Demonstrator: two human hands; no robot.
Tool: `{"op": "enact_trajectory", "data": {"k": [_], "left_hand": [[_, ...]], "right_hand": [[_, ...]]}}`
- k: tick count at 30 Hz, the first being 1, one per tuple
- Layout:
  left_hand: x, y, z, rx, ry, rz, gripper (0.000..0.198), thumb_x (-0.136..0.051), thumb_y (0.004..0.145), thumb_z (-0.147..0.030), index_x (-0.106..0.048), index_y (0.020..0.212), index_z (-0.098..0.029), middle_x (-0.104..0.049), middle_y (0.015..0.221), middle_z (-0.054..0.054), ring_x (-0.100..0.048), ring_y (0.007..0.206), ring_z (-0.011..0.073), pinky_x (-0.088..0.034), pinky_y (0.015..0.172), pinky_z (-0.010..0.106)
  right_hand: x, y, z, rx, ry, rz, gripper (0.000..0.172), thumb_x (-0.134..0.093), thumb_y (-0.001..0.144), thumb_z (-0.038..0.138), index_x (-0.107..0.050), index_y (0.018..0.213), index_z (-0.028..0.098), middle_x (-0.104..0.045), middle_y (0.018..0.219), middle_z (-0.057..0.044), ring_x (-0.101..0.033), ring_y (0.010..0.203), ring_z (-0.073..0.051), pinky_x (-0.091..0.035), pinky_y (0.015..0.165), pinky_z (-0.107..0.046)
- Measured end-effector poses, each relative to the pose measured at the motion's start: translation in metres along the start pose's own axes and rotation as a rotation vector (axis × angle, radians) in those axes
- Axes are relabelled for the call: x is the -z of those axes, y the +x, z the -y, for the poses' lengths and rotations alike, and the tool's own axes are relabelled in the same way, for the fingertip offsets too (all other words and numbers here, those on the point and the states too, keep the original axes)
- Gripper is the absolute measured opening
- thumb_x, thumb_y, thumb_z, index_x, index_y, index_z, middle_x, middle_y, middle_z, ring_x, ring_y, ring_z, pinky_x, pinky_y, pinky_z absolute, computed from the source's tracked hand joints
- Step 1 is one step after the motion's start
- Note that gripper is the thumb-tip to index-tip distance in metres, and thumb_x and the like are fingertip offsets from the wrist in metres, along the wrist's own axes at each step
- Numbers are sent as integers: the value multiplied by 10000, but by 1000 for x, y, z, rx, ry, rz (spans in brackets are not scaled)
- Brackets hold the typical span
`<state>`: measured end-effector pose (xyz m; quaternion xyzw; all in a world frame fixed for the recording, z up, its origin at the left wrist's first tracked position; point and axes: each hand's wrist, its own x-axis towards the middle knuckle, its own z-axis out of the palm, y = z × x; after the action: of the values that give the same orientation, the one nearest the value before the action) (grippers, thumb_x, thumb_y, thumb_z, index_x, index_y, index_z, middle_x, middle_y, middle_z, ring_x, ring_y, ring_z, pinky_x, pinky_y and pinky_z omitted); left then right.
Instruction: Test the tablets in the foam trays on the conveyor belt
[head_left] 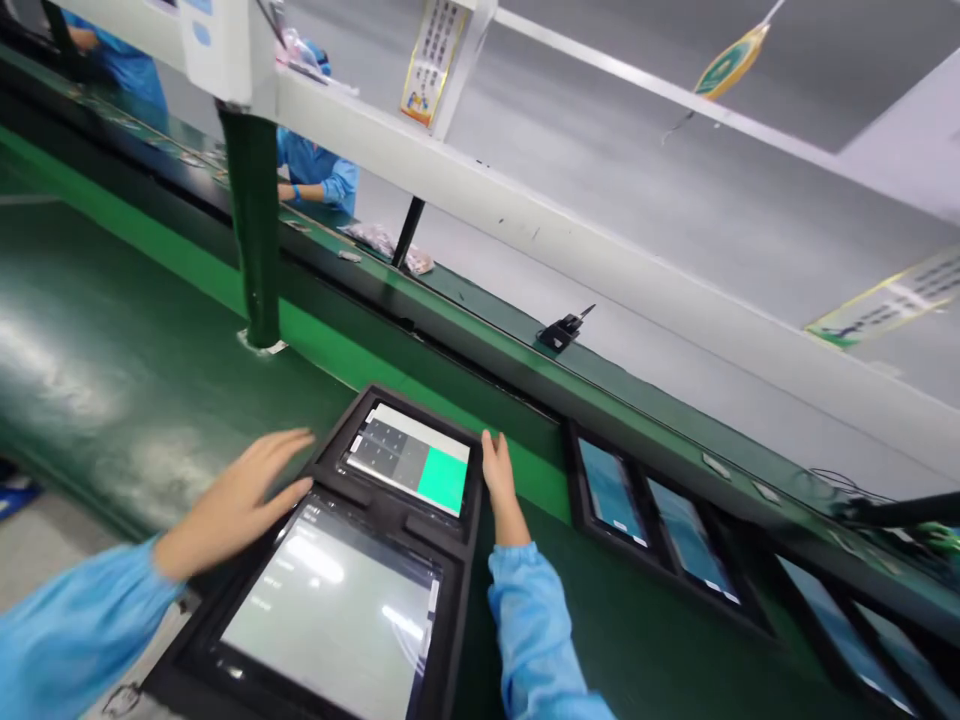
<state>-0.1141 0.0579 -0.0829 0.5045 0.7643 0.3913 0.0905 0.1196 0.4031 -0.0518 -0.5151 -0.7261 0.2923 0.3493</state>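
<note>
Tray (384,513) of two tablets (409,455) between left hand (232,505), right hand (499,482).

The blue-sleeved left arm (86,622) reaches in from the lower left; the left hand (234,502) holds its thumb (286,500) apart from outstretched fingers (281,442). The blue-sleeved right arm (534,625) extends forward, the right hand (499,478) pointing away from the body.

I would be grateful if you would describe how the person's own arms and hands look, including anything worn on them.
Both arms are in light blue cloth: the left sleeve and right sleeve look loose and wrinkled, gathered towards the wrist. The left hand and right hand are bare, with no glove visible. I see no markings on either sleeve.
</note>
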Motion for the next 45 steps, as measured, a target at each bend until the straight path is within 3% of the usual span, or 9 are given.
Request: {"op": "enact_trajectory", "data": {"k": [2,4,7,10,21,26,31,37,45], "left_hand": [[-16,79,4,52,2,27,884,-434,889,-745,-344,1516,-129,-364,1592,167,-356,1465,370,-322,1215,536],[-42,140,10,106,7,88,999,-476,849,-747,-271,1534,-49,-338,1585,251,-374,1456,391,-363,1192,529],[-78,182,13,135,30,175,1109,-606,764,-724,-222,1554,-47,-370,1564,263,-413,1430,402,-394,1169,519],[-91,182,9,146,69,203,1179,-661,723,-700,-178,1563,-30,-348,1570,276,-385,1440,424,-355,1187,540],[-84,175,14,164,-20,217,1096,-546,762,-746,-208,1572,-89,-295,1620,206,-309,1495,372,-227,1249,571],[-75,168,14,318,-171,203,907,-345,899,-741,-247,1573,-141,-253,1640,158,-217,1527,371,-155,1252,621],[-70,158,24,376,-319,175,788,-276,944,-692,-284,1560,-200,-272,1650,54,-267,1523,265,-174,1277,473],[-69,151,29,363,-373,128,717,-324,941,-687,-399,1496,-239,-375,1611,9,-316,1505,206,-168,1281,389],[-61,150,26,325,-345,171,747,-390,881,-733,-446,1466,-271,-432,1576,-7,-356,1485,252,-209,1269,424]], "right_hand": [[2,-22,-24,-70,123,-35,626,-496,978,612,-530,1416,165,-578,1447,-158,-580,1306,-300,-435,1108,-544],[2,-42,-43,-118,241,-45,811,-358,949,721,-436,1502,134,-546,1487,-192,-556,1351,-304,-442,1118,-497],[-1,-60,-58,-160,376,-29,942,-391,882,777,-348,1554,119,-512,1521,-190,-521,1393,-301,-420,1149,-466],[-3,-64,-60,-189,461,-16,890,-448,894,731,-351,1555,143,-485,1548,-163,-454,1447,-293,-361,1194,-474],[1,-65,-62,-213,573,75,766,-518,930,618,-383,1541,176,-426,1591,-151,-378,1496,-288,-247,1251,-519],[9,-70,-68,-158,580,249,967,-709,789,531,-273,1597,228,-297,1658,-91,-315,1526,-280,-308,1235,-480],[11,-78,-63,-41,398,389,1076,-721,779,374,-83,1634,231,-75,1712,-41,-84,1582,-243,-108,1283,-470],[-1,-74,-59,-93,368,284,1047,-669,823,383,-29,1632,197,-85,1712,-89,-100,1582,-247,-103,1281,-484],[3,-76,-63,-79,370,306,1065,-723,732,325,-146,1619,203,-172,1700,-77,-183,1569,-260,-181,1273,-459]]}}
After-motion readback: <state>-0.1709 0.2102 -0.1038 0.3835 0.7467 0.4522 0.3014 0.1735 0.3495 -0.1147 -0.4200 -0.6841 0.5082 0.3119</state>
